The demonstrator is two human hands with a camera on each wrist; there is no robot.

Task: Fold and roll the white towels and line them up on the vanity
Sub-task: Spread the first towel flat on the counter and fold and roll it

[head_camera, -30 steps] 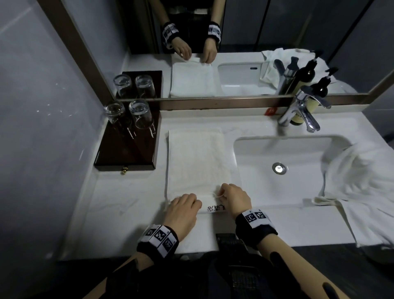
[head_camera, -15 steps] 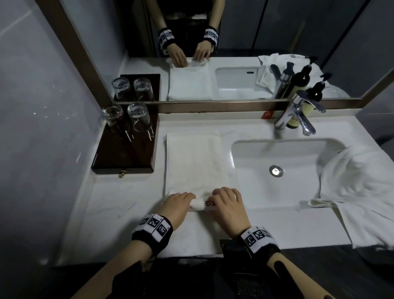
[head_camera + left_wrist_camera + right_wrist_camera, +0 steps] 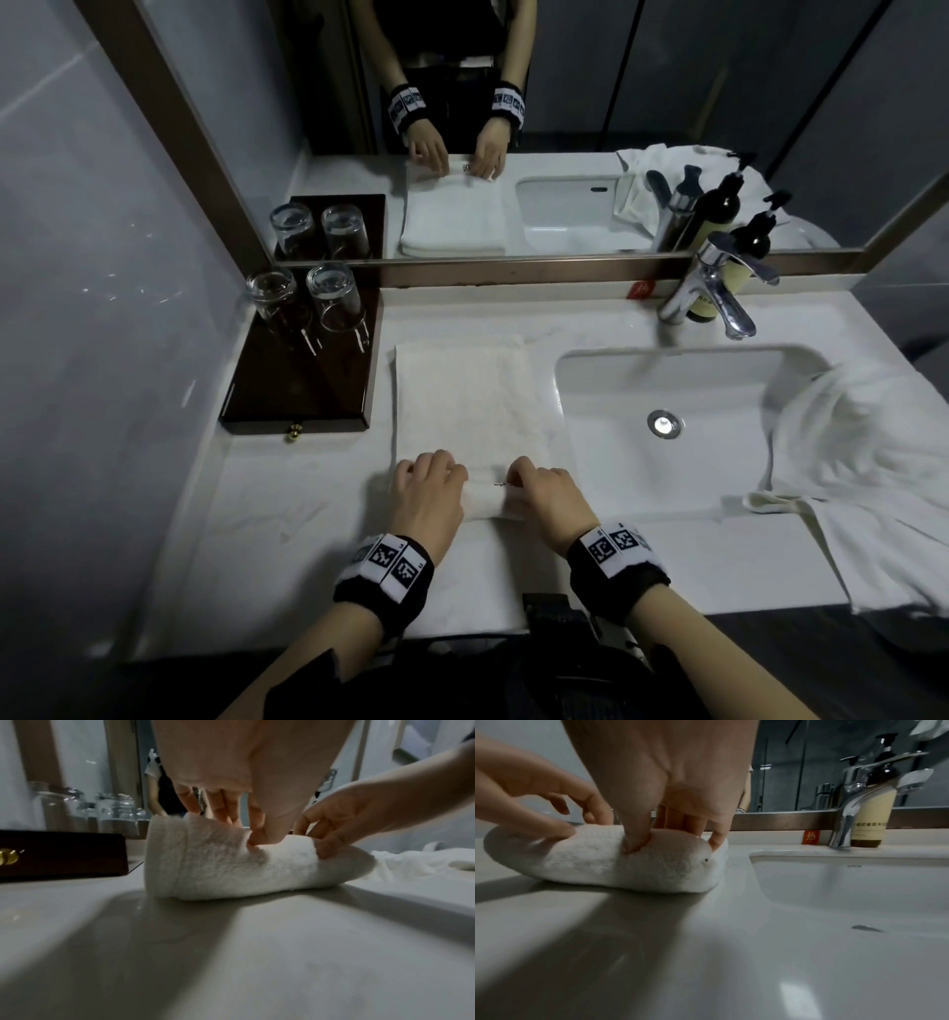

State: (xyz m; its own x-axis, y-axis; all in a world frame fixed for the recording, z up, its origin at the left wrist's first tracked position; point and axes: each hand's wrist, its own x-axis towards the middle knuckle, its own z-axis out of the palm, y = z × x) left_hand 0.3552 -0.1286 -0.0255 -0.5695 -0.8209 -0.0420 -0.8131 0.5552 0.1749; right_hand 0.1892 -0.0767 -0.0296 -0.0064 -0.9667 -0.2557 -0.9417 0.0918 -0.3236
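Note:
A folded white towel (image 3: pixel 462 401) lies lengthwise on the vanity (image 3: pixel 287 493), left of the sink. Its near end is wound into a short roll (image 3: pixel 485 501) (image 3: pixel 231 866) (image 3: pixel 608 862). My left hand (image 3: pixel 429 488) (image 3: pixel 231 817) curls over the roll's left part, thumb pressed into the terry. On the roll's right part my right hand (image 3: pixel 534 488) (image 3: pixel 677 829) grips the same way. Both thumbs dent the roll from the near side, fingers over its far side. The rest of the towel stretches flat toward the mirror.
A loose white towel heap (image 3: pixel 862 478) drapes over the sink's right edge. The sink basin (image 3: pixel 667 390), chrome tap (image 3: pixel 714 288) and pump bottles (image 3: pixel 719 216) stand at the right. A dark wooden tray (image 3: pixel 303 390) with two upturned glasses (image 3: pixel 303 298) sits at the back left.
The towel's near edge lay flat under my fingers a second ago. Both hands have turned it over into a roll and shifted it a little toward the mirror.

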